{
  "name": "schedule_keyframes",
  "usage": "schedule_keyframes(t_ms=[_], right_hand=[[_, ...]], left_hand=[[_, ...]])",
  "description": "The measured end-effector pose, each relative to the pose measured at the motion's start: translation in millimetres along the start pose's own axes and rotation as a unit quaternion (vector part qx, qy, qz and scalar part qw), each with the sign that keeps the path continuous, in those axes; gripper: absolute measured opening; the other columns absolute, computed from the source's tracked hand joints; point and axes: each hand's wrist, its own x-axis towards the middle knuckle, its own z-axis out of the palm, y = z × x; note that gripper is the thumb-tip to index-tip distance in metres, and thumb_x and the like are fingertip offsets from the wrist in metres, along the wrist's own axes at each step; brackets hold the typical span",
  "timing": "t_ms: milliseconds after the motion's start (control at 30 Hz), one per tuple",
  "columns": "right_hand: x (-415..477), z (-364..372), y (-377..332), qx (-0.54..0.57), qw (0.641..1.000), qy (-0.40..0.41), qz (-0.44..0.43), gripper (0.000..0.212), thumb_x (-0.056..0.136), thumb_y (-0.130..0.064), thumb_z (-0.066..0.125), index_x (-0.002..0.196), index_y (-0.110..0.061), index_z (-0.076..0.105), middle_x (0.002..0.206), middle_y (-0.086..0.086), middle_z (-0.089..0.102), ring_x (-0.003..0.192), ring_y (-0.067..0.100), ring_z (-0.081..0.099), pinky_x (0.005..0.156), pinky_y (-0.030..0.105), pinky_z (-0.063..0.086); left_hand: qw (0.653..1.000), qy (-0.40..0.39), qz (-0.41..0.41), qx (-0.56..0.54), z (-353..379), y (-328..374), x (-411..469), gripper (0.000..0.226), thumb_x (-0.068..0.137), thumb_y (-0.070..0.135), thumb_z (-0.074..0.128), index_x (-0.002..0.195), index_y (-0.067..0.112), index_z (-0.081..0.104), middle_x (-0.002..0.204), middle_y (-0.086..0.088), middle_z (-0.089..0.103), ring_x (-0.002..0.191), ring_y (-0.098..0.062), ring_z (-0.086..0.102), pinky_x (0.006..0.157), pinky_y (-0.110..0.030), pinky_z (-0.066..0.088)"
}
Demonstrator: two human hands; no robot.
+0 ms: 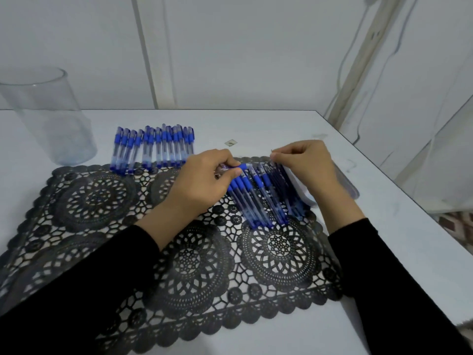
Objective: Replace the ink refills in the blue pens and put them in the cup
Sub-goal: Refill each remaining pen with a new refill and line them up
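**Both hands at the pen pile, one pen lifted**

Your left hand (204,180) sits at about 1 o'clock on the mat (102,226). Its fingers and thumb are curled round a pen (234,168), which lies crosswise, its blue end pointing to 3 o'clock. Your right hand (304,167) is just beside it at 2 o'clock, fingers curled in, with thumb and forefinger pinching a rod (271,149). Only the rod's fine tip shows above the fingers, too small to tell what it is. The two hands are near each other but not touching.

Below and between the hands, a pile (258,198) of blue pens fans out on the mat, their ends pointing towards 5 o'clock. Darker, thinner sticks (280,180) lie along the pile's right side, under your right hand. A clear wrapper (349,187) lies past that hand, off the mat at 3 o'clock.

A row (153,149) of capped blue pens lies side by side at 12 o'clock, its near ends over the mat's far edge. The cup (46,116), clear glass, stands upright on the table (256,124) at 10 o'clock, well apart from both hands, with no pens in it. A small scrap (230,142) lies on the table just beyond your left hand.
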Motion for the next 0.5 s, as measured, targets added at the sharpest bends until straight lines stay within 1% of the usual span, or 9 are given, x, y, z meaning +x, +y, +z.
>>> schedule_keyframes(t_ms=[33,100,167,233,300,367,467,500], right_hand=[[2,2,4,-0.042,0.999,0.009,0.002,0.012,0.074,-0.036,0.081,0.066,-0.029,0.075,0.074,-0.015,0.073,0.078,0.007,0.069,0.080,0.037,0.057],[3,6,10,-0.115,0.993,0.014,0.005,0.014,0.074,-0.043,0.079,0.069,-0.031,0.075,0.074,-0.015,0.072,0.078,0.008,0.068,0.075,0.036,0.057],[2,9,12,-0.177,0.984,0.011,0.002,0.015,0.076,-0.046,0.076,0.075,-0.031,0.075,0.076,-0.014,0.072,0.078,0.009,0.067,0.067,0.029,0.053],[0,12,11,-0.221,0.975,0.007,-0.004,0.014,0.079,-0.046,0.074,0.077,-0.032,0.074,0.079,-0.013,0.072,0.079,0.010,0.066,0.060,0.025,0.045],[-1,13,10,-0.246,0.969,0.006,-0.006,0.013,0.081,-0.046,0.072,0.080,-0.033,0.074,0.081,-0.012,0.073,0.079,0.011,0.065,0.057,0.023,0.041],[-1,14,10,-0.257,0.966,0.005,-0.009,0.015,0.081,-0.047,0.072,0.083,-0.033,0.075,0.082,-0.012,0.073,0.078,0.011,0.065,0.059,0.024,0.043],[0,11,11,-0.239,0.971,0.001,-0.016,0.018,0.082,-0.047,0.070,0.086,-0.031,0.076,0.082,-0.012,0.072,0.077,0.010,0.063,0.061,0.026,0.044],[1,8,12,-0.213,0.977,-0.001,-0.020,0.018,0.083,-0.046,0.070,0.085,-0.029,0.076,0.081,-0.012,0.072,0.077,0.010,0.064,0.063,0.026,0.046]], left_hand=[[1.000,-0.011,-0.003,0.006,3,0,2,0.008,0.091,0.022,0.071,0.095,0.015,0.073,0.078,0.027,0.054,0.070,0.007,0.051,0.064,-0.012,0.037],[0.999,-0.030,-0.008,0.018,8,0,4,0.008,0.092,0.022,0.070,0.096,0.016,0.072,0.080,0.025,0.055,0.072,0.004,0.053,0.065,-0.013,0.038],[0.998,-0.047,-0.010,0.031,10,0,4,0.007,0.092,0.023,0.069,0.097,0.018,0.071,0.082,0.021,0.057,0.075,-0.001,0.055,0.068,-0.019,0.042],[0.997,-0.059,-0.005,0.047,11,0,3,0.006,0.093,0.024,0.068,0.096,0.019,0.070,0.086,0.016,0.060,0.081,-0.009,0.057,0.073,-0.026,0.045],[0.997,-0.061,-0.001,0.053,11,1,2,0.006,0.093,0.024,0.068,0.096,0.019,0.070,0.088,0.014,0.062,0.083,-0.011,0.057,0.073,-0.029,0.046],[0.997,-0.057,-0.004,0.052,12,0,2,0.006,0.093,0.024,0.068,0.095,0.019,0.070,0.086,0.015,0.062,0.079,-0.007,0.055,0.070,-0.025,0.043],[0.997,-0.054,-0.019,0.046,11,-1,3,0.006,0.093,0.024,0.068,0.096,0.020,0.071,0.084,0.021,0.059,0.076,0.006,0.053,0.065,-0.009,0.037],[0.997,-0.054,-0.025,0.044,11,-1,3,0.006,0.093,0.024,0.068,0.097,0.020,0.071,0.083,0.023,0.058,0.077,0.010,0.052,0.065,-0.007,0.036]])
